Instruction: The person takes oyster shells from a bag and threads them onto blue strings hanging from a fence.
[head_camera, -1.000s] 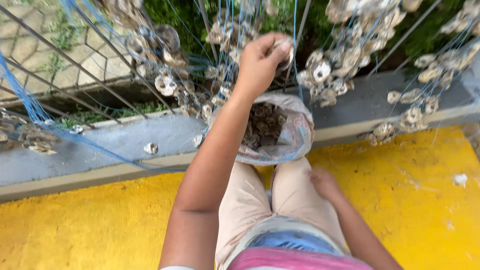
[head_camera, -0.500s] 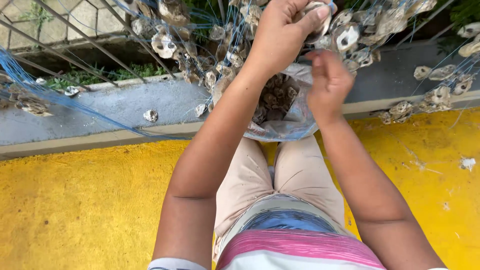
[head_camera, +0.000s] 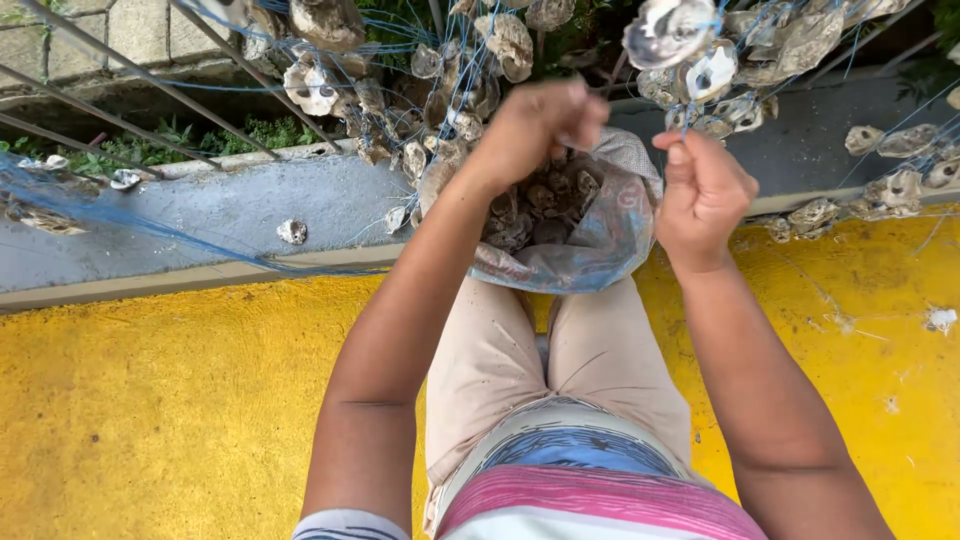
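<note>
My left hand (head_camera: 535, 125) is raised above a clear plastic bag (head_camera: 605, 245) and is closed around a small oyster shell (head_camera: 585, 132). The bag rests on my knees and holds several dark shells (head_camera: 535, 205). My right hand (head_camera: 705, 190) is up beside it, fingers pinched on a thin blue string (head_camera: 686, 125) that runs up to a cluster of hanging shells (head_camera: 672, 32). More strung shells (head_camera: 315, 85) dangle ahead at the upper left. My hands are a short gap apart.
A grey concrete curb (head_camera: 220, 215) crosses the view, with a loose shell (head_camera: 291, 231) on it. A yellow painted floor (head_camera: 150, 400) lies under my legs. Slanted metal fence bars (head_camera: 120, 75) and blue netting (head_camera: 80, 200) stand at the left.
My right hand rose from my lap to the strings beside my left hand. My left hand stayed closed on the shell and came a little lower, over the bag.
</note>
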